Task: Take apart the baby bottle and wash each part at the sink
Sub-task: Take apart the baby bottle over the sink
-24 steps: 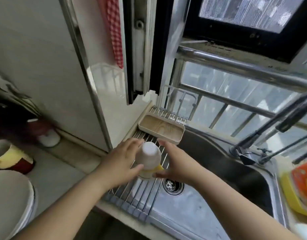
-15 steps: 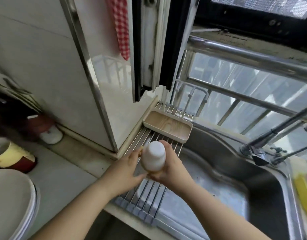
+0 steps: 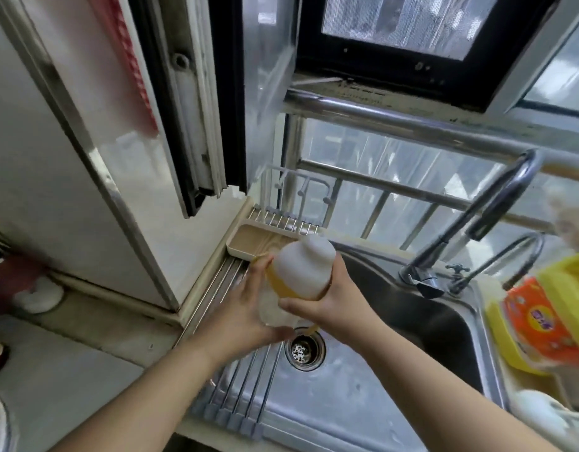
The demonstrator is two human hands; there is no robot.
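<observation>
The baby bottle [image 3: 299, 267] has a frosted white cap on top, a yellow collar ring below it and a clear body underneath. It is held tilted above the left side of the steel sink [image 3: 334, 409], just over the drain [image 3: 304, 351]. My left hand [image 3: 241, 313] wraps the clear lower body from the left. My right hand [image 3: 334, 298] grips the cap and yellow ring from the right, thumb across the front. Both hands hide most of the bottle's body.
A roll-up wire rack [image 3: 239, 409] spans the sink's left edge, with a beige tray [image 3: 252, 241] at its far end. Two faucets [image 3: 471, 223] rise at the right. A yellow holder with an orange packet [image 3: 539, 321] sits right of the sink. The window frame stands behind.
Both hands lifted the bottle up from the rack and shifted it right over the drain; it is tilted now, and my right hand has moved up onto the cap and ring.
</observation>
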